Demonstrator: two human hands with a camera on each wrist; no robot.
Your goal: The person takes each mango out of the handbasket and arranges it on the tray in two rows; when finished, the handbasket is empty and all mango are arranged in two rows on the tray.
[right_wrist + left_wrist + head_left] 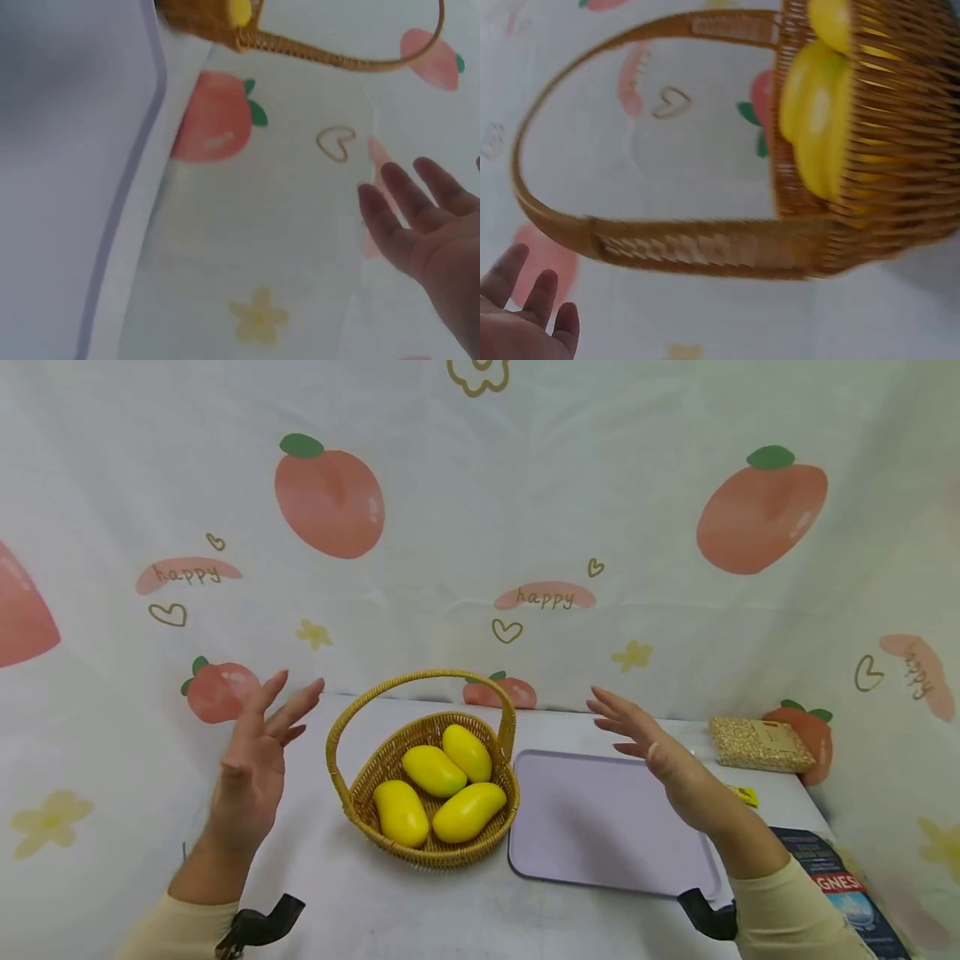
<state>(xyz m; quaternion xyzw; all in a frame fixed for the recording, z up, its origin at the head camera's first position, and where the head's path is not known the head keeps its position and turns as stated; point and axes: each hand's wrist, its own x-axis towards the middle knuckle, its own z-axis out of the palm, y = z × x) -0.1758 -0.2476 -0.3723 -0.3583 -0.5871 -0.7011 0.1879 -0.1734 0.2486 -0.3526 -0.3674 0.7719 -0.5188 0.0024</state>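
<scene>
Several yellow mangoes (469,812) lie inside a woven wicker basket (442,858) with a tall arched handle, at the middle of the table. To its right is a flat lilac tray (600,827). My left hand (251,768) is raised left of the basket, fingers spread and touching nothing. Over the tray's right part hovers my right hand (667,768), its fingers extended and holding nothing. In the left wrist view the basket's handle (697,247) stands apart from the fingertips (544,289). The right wrist view shows the right fingers (405,199) clear of the tray (67,187).
A bag of pale grains or beans (761,745) sits at the back right corner. Below it are a small yellow packet (742,795) and a dark printed package (840,885), partly behind the right forearm. A fruit-patterned curtain (525,510) hangs behind the white table (420,910).
</scene>
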